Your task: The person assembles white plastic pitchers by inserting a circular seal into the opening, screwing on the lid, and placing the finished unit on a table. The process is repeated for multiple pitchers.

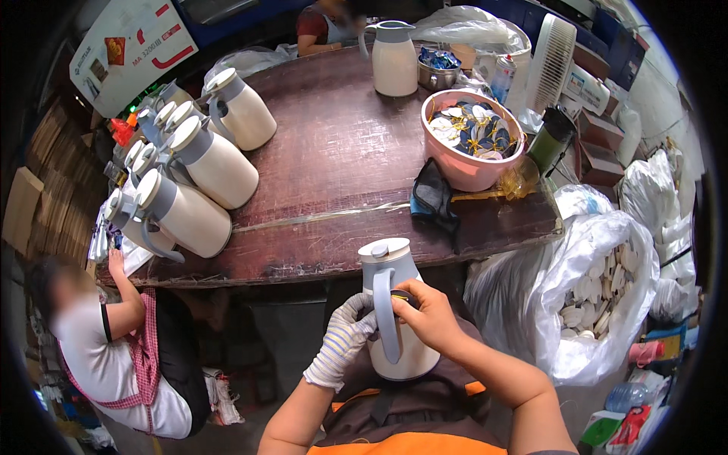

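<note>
Fingers: my gloved left hand (pixel 343 341) wraps the cream jug (pixel 391 315) body in my lap; bare right hand (pixel 426 312) pinches a dark piece at its handle. Fitting step, I'd judge; next needs firm seating.

The jug (pixel 394 318) is cream with a grey lid and handle. The left hand (pixel 343 341) wears a white glove with grey stripes. The worktop (pixel 334 152) is dark reddish-brown, the basin (pixel 470 171) pink.
</note>
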A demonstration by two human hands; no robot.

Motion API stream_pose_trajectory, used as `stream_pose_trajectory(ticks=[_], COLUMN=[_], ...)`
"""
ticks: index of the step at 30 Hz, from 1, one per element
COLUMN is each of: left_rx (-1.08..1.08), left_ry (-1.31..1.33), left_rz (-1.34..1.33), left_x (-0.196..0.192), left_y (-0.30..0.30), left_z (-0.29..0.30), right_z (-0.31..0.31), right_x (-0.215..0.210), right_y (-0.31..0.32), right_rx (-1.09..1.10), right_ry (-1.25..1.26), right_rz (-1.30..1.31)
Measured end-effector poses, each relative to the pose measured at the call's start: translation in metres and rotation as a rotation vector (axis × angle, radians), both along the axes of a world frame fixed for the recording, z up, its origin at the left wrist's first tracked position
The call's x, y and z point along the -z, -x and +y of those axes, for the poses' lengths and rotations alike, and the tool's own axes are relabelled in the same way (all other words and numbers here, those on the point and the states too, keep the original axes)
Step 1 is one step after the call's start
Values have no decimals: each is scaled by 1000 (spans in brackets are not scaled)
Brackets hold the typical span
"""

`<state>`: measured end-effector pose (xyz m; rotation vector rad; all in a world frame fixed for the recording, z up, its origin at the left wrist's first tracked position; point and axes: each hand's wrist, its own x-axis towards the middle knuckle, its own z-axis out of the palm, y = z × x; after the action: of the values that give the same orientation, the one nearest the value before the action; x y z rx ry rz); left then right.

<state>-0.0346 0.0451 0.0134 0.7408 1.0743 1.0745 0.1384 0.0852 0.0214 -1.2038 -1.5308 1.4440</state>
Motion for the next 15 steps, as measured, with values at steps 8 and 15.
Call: stream_pose_trajectory(ticks=[8, 15], left_rx=[-184, -386], left_ry=[-78, -263], left_rz=[257, 18], left_x=[-11, -20], left_y=[27, -2], left_z=[16, 19], right_z=[20, 29], right_x=[-34, -27], right_y=[-55, -41], right_rx=[-498, -253], right_ry=[-442, 353], right_rz=[-590, 747])
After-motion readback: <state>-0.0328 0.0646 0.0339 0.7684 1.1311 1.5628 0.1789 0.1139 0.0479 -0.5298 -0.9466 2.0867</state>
